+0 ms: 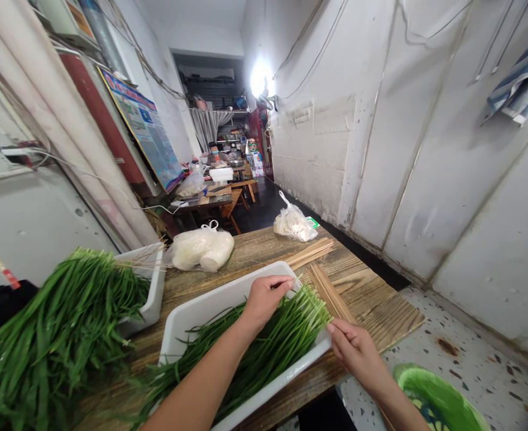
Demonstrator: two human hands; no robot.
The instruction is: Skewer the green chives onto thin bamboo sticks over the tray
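A long white plastic tray (pixel 176 323) on the wooden table holds a row of green garlic chives (pixel 282 341), their pale cut ends lined up at the right. Over the tray, my left hand (pixel 266 302) is closed, thumb and fingertips pinched at the far end of that row on a chive stem. My right hand (pixel 354 348) is closed at the near corner, its fingertips against the pale ends. It appears to grip a bamboo skewer (pixel 384 418), part of which shows below the wrist; the rest is hidden by the hand.
More chives (pixel 61 323) are heaped over a second white tray (pixel 156 287) at left. Bamboo skewers (pixel 331 293) lie beyond my right hand. Two plastic bags (pixel 201 246) (pixel 294 224) stand at the table's far side. A green basin (pixel 439 398) is on the floor at right.
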